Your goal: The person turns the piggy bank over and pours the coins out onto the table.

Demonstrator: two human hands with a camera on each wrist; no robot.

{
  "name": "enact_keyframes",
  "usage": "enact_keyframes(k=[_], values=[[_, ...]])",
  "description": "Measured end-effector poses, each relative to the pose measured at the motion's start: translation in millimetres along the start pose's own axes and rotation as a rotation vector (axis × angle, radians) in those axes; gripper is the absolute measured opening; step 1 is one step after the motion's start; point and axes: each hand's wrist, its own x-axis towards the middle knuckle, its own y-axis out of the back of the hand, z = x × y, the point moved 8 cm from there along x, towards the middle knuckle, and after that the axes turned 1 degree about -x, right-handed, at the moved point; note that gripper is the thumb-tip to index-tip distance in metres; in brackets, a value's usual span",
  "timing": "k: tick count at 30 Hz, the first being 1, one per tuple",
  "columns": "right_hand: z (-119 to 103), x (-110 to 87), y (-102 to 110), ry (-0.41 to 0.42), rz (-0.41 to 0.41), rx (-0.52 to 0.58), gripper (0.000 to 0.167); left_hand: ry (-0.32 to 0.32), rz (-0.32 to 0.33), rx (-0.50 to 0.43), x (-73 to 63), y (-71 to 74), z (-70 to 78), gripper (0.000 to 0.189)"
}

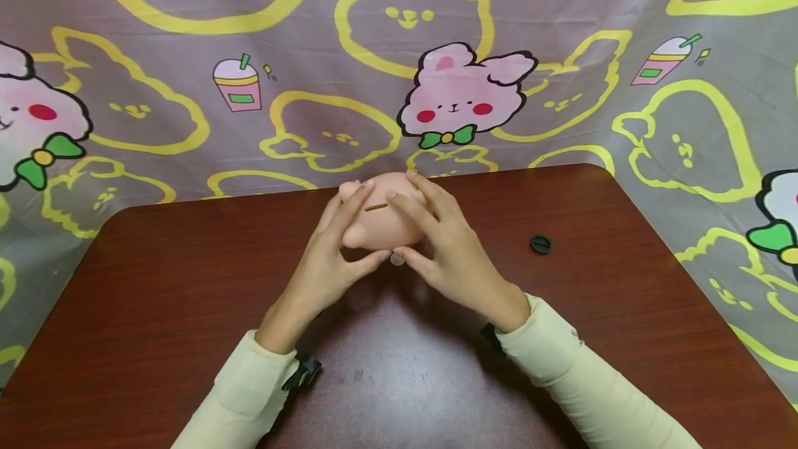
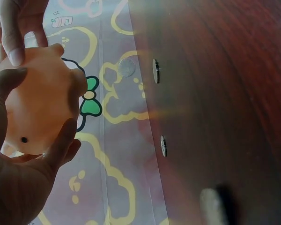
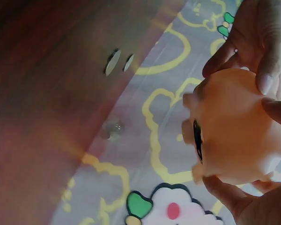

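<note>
A pink piggy bank (image 1: 399, 227) is gripped from both sides above the table, its coin slot facing up. My left hand (image 1: 321, 258) curls its fingers and thumb round one side. On the other side, my right hand (image 1: 458, 258) does the same, the two thumbs nearly meeting at the near side. A dark opening (image 3: 198, 140) shows on the underside in the right wrist view. Below the thumbs a coin (image 1: 397, 260) peeks out. In the left wrist view one coin (image 2: 126, 67) appears against the backdrop, clear of the tabletop, and several others lie on the wood.
A round black cap (image 1: 540, 244) lies on the dark wooden table (image 1: 187, 296), right of my right hand. Behind the table's far edge hangs a cartoon-printed cloth (image 1: 349, 75), which also runs along both sides.
</note>
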Motion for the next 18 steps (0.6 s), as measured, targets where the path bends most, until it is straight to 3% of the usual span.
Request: enact_keyframes(k=[8,14,18], values=[[28.7,-1.9,-1.2,-0.330,-0.019,0.368,0.075,0.053,-0.007,-0.061,1.7,0.0,0.2,0.093],[47.3,-6.5,-4.3,-0.545,-0.058,0.513,0.068,0.068,-0.008,-0.050,2.3,-0.5,0.4,0.095],[59.7,-14.4,-12.9,-0.756,-0.096,0.726,0.058,0.065,-0.022,-0.057,2.8,-1.8,1.6,0.092]])
